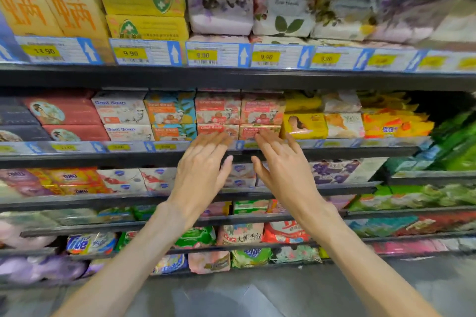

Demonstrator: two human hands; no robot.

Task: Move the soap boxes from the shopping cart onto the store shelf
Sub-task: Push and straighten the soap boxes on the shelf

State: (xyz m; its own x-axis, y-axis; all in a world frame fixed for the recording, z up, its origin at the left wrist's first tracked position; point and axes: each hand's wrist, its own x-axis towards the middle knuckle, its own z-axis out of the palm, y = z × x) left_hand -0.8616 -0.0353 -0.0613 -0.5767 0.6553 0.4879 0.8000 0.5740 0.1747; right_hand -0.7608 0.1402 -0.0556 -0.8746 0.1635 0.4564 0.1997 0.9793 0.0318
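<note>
1. Hands reach to the shelf point(154, 156); left hand point(203, 170) and right hand point(283, 170) have fingers straight and spread, holding nothing.
2. Fingertips touch the lower red soap boxes point(239, 113); these are flat rectangular cartons, stacked in two layers, side by side.
3. Price labels point(164, 147) run on the dark shelf edge.

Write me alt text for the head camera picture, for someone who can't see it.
Two bare hands, the left hand and right hand, reach with straight fingers to the red goat soap boxes on a store shelf, fingertips at the bottom row. More soap packs fill the shelves above and below, with yellow price tags along the upper edge.
</note>
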